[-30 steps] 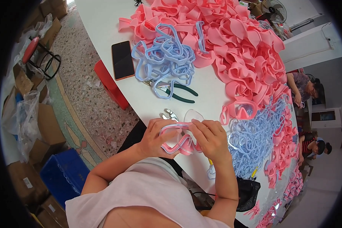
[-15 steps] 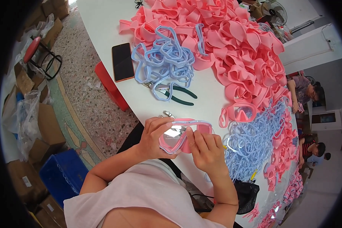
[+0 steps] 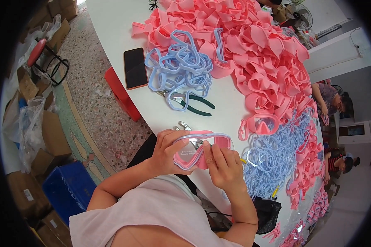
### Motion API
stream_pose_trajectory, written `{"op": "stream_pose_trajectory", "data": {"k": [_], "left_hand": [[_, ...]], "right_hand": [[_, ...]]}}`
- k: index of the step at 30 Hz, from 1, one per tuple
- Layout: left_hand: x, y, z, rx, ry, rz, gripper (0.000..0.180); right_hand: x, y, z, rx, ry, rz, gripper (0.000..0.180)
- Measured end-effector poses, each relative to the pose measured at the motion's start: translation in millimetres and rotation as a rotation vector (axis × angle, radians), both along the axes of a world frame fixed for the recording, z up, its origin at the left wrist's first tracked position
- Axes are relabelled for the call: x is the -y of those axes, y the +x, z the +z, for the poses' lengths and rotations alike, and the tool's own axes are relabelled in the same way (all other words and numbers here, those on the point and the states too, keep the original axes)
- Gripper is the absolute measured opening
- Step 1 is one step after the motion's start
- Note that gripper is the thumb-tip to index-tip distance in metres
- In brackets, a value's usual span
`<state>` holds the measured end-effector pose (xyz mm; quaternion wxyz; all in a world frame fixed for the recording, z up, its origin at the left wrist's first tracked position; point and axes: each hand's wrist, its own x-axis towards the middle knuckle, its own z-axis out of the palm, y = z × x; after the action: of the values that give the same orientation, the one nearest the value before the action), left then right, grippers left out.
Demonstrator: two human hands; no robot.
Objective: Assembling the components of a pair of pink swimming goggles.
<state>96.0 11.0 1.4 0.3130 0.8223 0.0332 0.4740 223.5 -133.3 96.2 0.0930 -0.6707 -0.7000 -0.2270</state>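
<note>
Between my two hands is a diving mask (image 3: 188, 154) with a pink skirt, clear lenses and a light-blue rim, held over the table's near edge. My left hand (image 3: 165, 149) is wrapped round its left end, thumb on the front by the rim. My right hand (image 3: 226, 165) grips the middle, its thumb and fingers closed on the blue rim near the nose part. Just beyond the mask a shiny metal tool (image 3: 184, 125) pokes out, mostly hidden. Farther off, green-handled pliers (image 3: 198, 104) lie by a tangle of light-blue frames (image 3: 180, 68).
A phone (image 3: 135, 69) lies left of the blue frames. Pink mask skirts (image 3: 255, 45) are heaped at the far side, with more blue frames (image 3: 272, 154) piled to the right. Below left stand a blue crate (image 3: 68, 187) and a red stool (image 3: 37, 52). People (image 3: 332, 101) sit at the right.
The view has shifted slightly. The mask has tilted a little, and more of the metal tool shows beyond it. My right fingers have slid slightly down the rim; both hands keep their hold.
</note>
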Motion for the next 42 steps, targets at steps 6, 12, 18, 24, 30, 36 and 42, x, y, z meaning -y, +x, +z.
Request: {"op": "stream_pose_trajectory", "data": {"k": [6,12,18,24,30,36,42], "left_hand": [[2,0,0,0.023,0.009,0.008,0.087],[3,-1,-1,0.035,0.014,0.001,0.085],[4,-1,-5,0.051,0.025,-0.022,0.080],[5,0,-5,0.055,0.035,-0.013,0.077],[6,-1,-9,0.071,0.035,-0.029,0.077],[3,-4,-14,0.114,0.001,-0.101,0.074],[-8,-8,-5,0.105,0.082,-0.259,0.063]], "right_hand": [[-1,-1,0,-0.040,0.012,0.032,0.045],[0,-1,0,-0.040,0.021,0.050,0.045],[2,-1,2,-0.060,0.004,0.053,0.042],[3,-1,-1,-0.043,0.062,0.069,0.041],[5,-1,-3,-0.078,0.030,0.053,0.042],[-3,1,5,-0.543,0.066,-0.093,0.039],[2,21,16,-1.071,-0.272,-0.179,0.045]]}}
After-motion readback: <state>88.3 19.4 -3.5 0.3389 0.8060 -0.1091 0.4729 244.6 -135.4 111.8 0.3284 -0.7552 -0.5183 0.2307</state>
